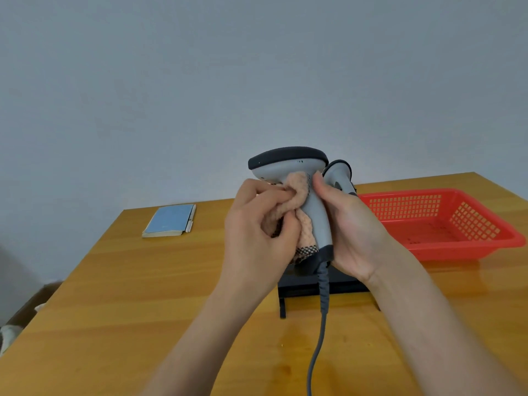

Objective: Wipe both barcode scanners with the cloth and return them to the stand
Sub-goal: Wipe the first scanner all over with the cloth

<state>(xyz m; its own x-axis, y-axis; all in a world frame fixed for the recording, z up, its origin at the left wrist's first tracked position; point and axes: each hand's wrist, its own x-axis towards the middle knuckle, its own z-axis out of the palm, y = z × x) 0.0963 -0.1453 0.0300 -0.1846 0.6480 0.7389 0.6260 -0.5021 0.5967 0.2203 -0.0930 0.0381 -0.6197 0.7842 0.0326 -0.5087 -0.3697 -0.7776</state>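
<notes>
Gripping the grey scanner (288,170) in your right hand (347,224), your left hand (254,224) pinches the cloth (294,195) against its handle.

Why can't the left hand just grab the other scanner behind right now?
Probably it can't yet. The left hand is busy pinching the cloth against the scanner held by the right hand. The other scanner sits behind them, mostly blocked.
</notes>
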